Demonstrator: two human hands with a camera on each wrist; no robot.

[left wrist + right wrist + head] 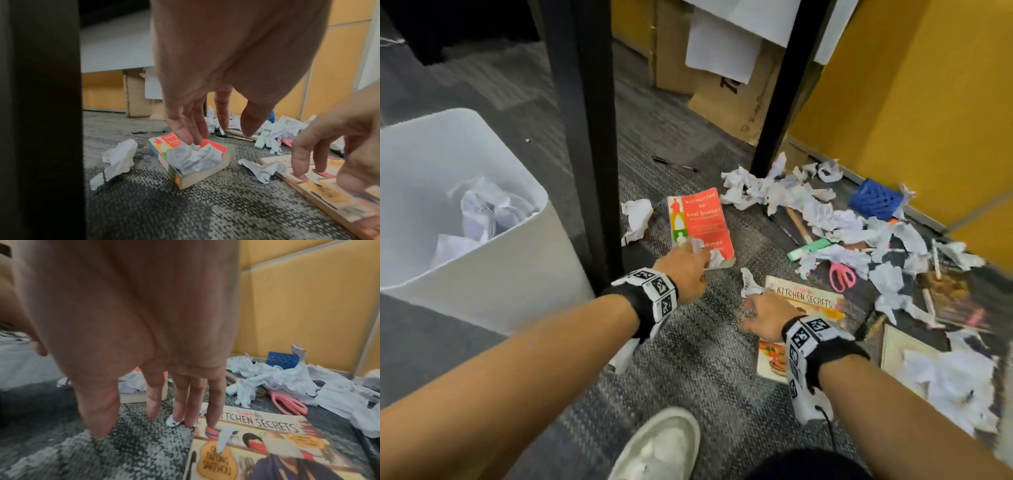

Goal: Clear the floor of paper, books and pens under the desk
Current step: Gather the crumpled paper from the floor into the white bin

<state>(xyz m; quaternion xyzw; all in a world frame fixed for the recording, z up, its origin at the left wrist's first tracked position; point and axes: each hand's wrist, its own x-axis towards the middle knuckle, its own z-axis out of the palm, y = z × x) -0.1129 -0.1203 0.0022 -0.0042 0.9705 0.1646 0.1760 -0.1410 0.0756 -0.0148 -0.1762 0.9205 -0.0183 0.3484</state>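
Note:
A red paperback (703,219) lies on the grey carpet with a crumpled paper ball (193,157) on its near end. My left hand (218,136) hovers over that ball with fingers straight and spread, and the fingertips (191,139) just reach its top. Another small crumpled scrap (748,282) lies at the corner of the "Kitchen Secrets" cookbook (267,423). My right hand (753,315) hangs over that corner, its fingers (212,410) pointing down and touching the book's edge and the scrap (171,420). Neither hand holds anything.
A white bin (517,274) with crumpled paper inside stands left of the black desk leg (585,137). A second leg (780,102) stands behind. To the right lie a paper heap (825,212), a blue basket (873,202), pink scissors (842,275), a green highlighter (810,248), pens (674,163) and more books.

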